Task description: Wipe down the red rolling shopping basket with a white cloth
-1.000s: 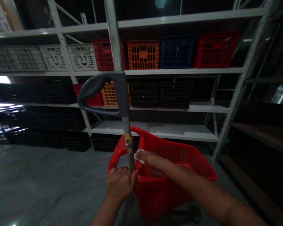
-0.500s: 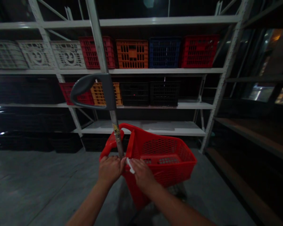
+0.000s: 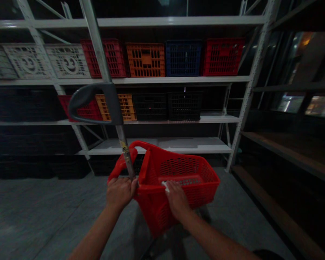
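Observation:
A red plastic shopping cart (image 3: pixel 151 213) stands in front of me, its mesh basket pointing to the right. My left hand (image 3: pixel 121 192) is closed around the near end of the cart's red handle (image 3: pixel 119 168), close to the foot of a metal pole (image 3: pixel 97 47). On the pole sits a grey loop-shaped grip (image 3: pixel 115 104). My right hand (image 3: pixel 177 198) presses a small white cloth (image 3: pixel 165 186) against the near top rim of the basket, fingers over the edge. The cloth is mostly hidden under the fingers.
A white metal rack (image 3: pixel 178 80) runs along the back. It carries white crates (image 3: pixel 67 61), an orange crate (image 3: pixel 145 59), a blue crate (image 3: pixel 183 57), a red crate (image 3: pixel 223 56) and black crates (image 3: pixel 184 105). Dark shelving (image 3: pixel 281 148) stands at the right. The floor (image 3: pixel 43 216) is grey.
My right hand has slid the white cloth rightward along the basket rim, away from my left hand. The left hand keeps its grip on the handle. The whole view has shifted slightly.

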A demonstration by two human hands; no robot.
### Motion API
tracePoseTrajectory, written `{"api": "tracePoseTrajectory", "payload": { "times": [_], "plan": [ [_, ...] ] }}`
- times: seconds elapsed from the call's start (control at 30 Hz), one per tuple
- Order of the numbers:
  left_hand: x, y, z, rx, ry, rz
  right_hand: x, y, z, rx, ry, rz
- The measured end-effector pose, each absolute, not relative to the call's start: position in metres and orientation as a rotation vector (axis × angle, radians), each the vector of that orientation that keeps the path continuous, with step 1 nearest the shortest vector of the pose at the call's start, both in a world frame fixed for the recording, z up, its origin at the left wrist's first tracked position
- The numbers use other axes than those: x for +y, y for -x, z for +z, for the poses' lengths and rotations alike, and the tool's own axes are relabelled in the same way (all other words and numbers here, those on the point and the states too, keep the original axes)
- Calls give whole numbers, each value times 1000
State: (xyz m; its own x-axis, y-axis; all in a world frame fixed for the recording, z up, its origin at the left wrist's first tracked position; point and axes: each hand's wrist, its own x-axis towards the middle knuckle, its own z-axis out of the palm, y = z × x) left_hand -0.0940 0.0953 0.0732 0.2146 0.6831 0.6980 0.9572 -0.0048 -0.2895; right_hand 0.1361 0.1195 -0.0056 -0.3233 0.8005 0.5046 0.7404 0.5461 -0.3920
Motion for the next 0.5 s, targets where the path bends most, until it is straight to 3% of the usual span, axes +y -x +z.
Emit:
{"api": "tracePoseTrajectory", "payload": {
  "times": [0.2,0.5],
  "plan": [
    [96,106,72,-1516,1730,-478,112,-38,27,-2152,1015,139],
    [99,141,70,-1518,1756,-461,123,-120,-21,-2199,1145,-49]
  ]
}}
